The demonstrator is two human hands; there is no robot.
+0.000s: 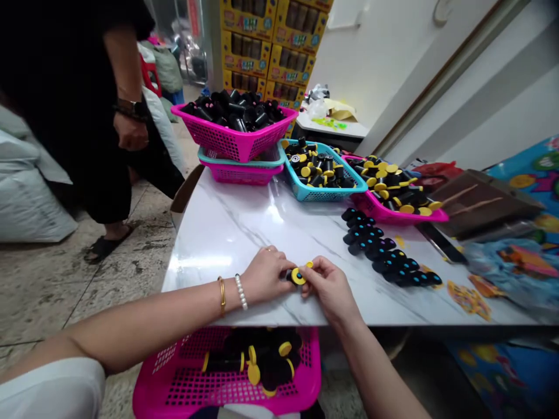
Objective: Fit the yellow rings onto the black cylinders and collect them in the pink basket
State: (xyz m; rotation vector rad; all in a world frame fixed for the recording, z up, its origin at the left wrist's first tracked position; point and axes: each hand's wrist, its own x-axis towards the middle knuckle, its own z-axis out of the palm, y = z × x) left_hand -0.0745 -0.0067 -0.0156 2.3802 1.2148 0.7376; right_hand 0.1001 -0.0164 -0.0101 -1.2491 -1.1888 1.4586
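White marble-look table fills mid-frame, with four pink baskets and two turquoise baskets on and around it. Dead centre, left hand fingers clamped on one yellow-capped black tube; right hand fingers nearly together against it, can't tell if they're gripping tbh.

Whitish light brightens the table, leaving glare patches along its left side, while the space beneath its right half sinks into shadow. Right of the table, the plastic bag looks soft and stretched by wide-angle distortion.
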